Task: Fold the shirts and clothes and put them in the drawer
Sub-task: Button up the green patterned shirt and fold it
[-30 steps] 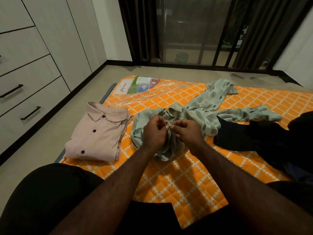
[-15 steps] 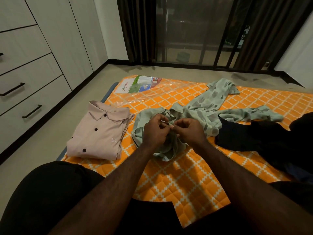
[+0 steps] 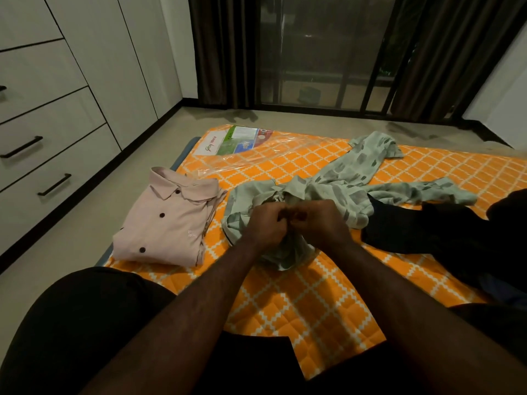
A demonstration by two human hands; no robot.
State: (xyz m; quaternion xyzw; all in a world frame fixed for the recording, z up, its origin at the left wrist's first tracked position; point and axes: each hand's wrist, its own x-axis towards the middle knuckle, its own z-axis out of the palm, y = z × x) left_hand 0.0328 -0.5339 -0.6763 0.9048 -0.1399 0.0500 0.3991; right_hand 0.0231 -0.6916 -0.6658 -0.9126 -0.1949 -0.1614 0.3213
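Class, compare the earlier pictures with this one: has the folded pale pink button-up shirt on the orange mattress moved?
No. The folded pale pink button-up shirt lies at the same left edge of the orange patterned mattress, same pose; only the camera shifted slightly.

An orange mattress (image 3: 313,303) with a white lattice pattern lies on the floor (image 3: 71,252). A folded pink shirt (image 3: 168,220) sits at its left edge. A crumpled green patterned shirt (image 3: 350,183) spreads across the middle, one sleeve reaching toward the far edge. Dark clothes (image 3: 422,232) lie along the right side, touching the green shirt. A clear plastic bag (image 3: 242,143) rests at the far left corner.
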